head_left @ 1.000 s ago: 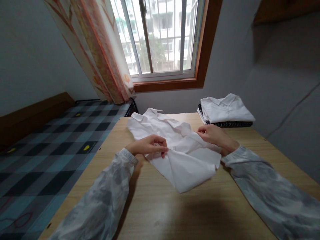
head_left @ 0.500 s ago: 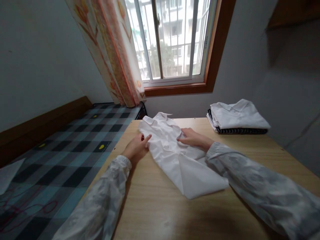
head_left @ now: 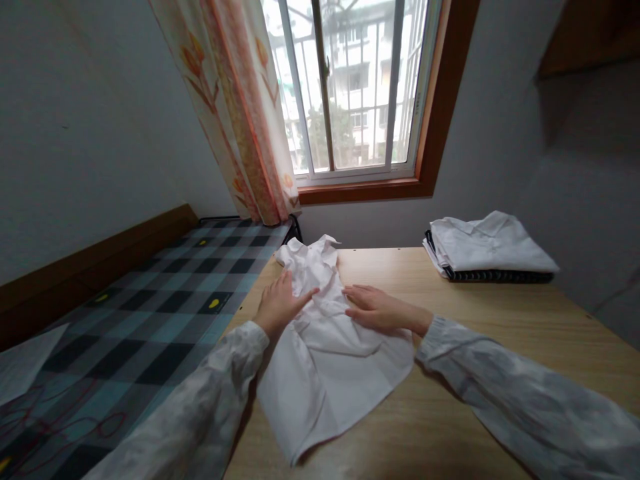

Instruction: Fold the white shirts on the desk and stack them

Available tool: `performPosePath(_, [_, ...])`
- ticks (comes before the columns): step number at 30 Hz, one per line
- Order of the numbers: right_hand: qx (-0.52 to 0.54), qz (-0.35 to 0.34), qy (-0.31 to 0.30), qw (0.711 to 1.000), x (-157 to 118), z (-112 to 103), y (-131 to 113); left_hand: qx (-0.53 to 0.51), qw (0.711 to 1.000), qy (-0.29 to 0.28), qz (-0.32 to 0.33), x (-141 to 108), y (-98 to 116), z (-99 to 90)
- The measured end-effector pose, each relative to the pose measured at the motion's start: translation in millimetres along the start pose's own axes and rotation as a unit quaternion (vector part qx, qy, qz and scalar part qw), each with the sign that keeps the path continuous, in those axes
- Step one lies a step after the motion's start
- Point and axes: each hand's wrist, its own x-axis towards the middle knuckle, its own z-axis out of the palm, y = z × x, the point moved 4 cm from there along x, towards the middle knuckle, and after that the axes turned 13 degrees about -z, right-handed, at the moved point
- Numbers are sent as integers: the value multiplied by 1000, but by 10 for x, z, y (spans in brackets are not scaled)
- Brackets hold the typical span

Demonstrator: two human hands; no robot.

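A white shirt (head_left: 345, 373) lies rumpled on the wooden table (head_left: 480, 373), its collar toward the window and its lower part fanned out toward me. My left hand (head_left: 281, 303) rests on the shirt's left edge, fingers stretched and thumb pointing inward over the cloth. On the opposite edge, my right hand (head_left: 376, 309) lies with its fingers extended, touching the fabric. Neither hand is closed round the cloth. Part of the shirt's sides is hidden under my hands.
A stack of folded clothes (head_left: 493, 247), white on top with black below, sits at the table's back right. Left of the table is a bed with a checked cover (head_left: 165, 320), bearing a paper sheet (head_left: 30, 360) and red cord. A curtain (head_left: 235, 113) hangs beside the window (head_left: 360, 93).
The shirt's lower part has swung left and spread out toward me. Both hands have loosened from a pinch to stretched fingers, lying further down the shirt. The view has shifted slightly.
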Motion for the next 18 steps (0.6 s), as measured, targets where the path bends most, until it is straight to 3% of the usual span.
performPosePath(3, [-79, -4, 6, 997, -338, -112, 1, 71, 994, -62, 47, -301, -51, 199])
performPosePath(6, [-181, 1, 67, 981, -573, -420, 103, 95, 986, -106, 87, -312, -216, 235])
performPosePath(10, [-308, 25, 210, 928, -981, -1182, 405, 83, 980, -121, 132, 37, -618, 33])
performPosePath(13, [-387, 88, 292, 870, -1450, -1777, 731, 84, 972, -121, 184, 246, -864, -144])
performPosePath(15, [-419, 120, 266, 860, -1736, -2022, 962, 103, 967, -131, 195, 316, -973, -239])
performPosePath(18, [-435, 172, 188, 864, -2069, -2183, 1265, 117, 964, -153, 183, 379, -1035, -392])
